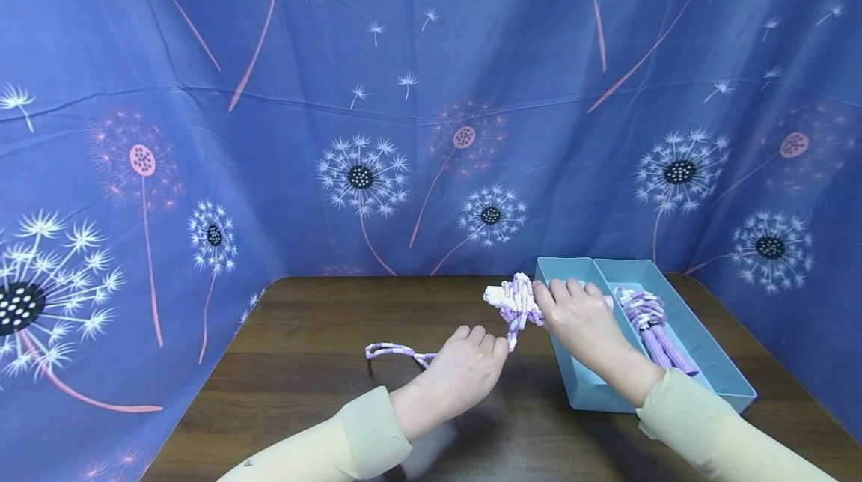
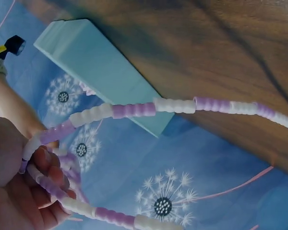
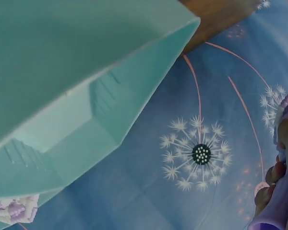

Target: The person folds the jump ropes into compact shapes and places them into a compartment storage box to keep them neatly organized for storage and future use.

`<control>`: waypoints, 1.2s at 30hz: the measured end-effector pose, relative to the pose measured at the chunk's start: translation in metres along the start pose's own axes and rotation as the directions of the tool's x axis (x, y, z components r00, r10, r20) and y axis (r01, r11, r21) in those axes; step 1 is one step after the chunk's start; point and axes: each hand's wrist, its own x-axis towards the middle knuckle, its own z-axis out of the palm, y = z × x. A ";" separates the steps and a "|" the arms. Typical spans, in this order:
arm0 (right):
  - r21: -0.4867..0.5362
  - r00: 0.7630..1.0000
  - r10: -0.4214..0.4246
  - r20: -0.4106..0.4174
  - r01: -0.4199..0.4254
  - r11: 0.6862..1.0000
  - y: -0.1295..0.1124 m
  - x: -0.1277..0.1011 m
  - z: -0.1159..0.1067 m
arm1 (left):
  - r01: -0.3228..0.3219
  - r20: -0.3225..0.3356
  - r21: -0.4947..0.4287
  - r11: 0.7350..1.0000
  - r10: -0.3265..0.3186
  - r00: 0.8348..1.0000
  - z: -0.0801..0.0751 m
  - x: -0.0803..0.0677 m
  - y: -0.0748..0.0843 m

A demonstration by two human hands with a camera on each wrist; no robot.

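Observation:
A beaded jump rope in purple and white segments is wound in a bundle (image 1: 518, 301) around its handles, above the table. My right hand (image 1: 582, 317) grips the handles beside the bundle; the flared end of a purple handle (image 3: 274, 213) shows in the right wrist view, and a white handle end (image 1: 494, 295) sticks out left of the bundle. Below and left of it, my left hand (image 1: 465, 366) holds the rope with curled fingers. In the left wrist view the beaded strand (image 2: 134, 110) passes through that hand, and a loose loop (image 1: 390, 349) trails out to its left.
A light blue two-compartment bin (image 1: 700, 317) stands on the right of the wooden table (image 1: 303, 407), partly under my right forearm. Another wrapped purple-and-white jump rope (image 1: 649, 321) lies in its right compartment. A blue dandelion-print cloth (image 1: 417, 145) hangs behind the table.

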 end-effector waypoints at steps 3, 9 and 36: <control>0.012 1.000 -0.003 0.011 0.003 1.000 0.000 0.000 -0.001 | 0.001 -0.010 0.004 1.000 -0.001 1.000 -0.003 0.001 -0.005; 0.015 0.999 -0.001 0.054 0.000 1.000 0.000 -0.005 -0.002 | 0.006 0.009 0.006 1.000 -0.006 1.000 -0.008 0.007 -0.014; 0.145 0.983 -0.179 0.030 0.173 0.974 -0.019 -0.023 0.006 | -0.258 -0.130 0.018 0.966 0.258 0.957 -0.018 0.017 -0.049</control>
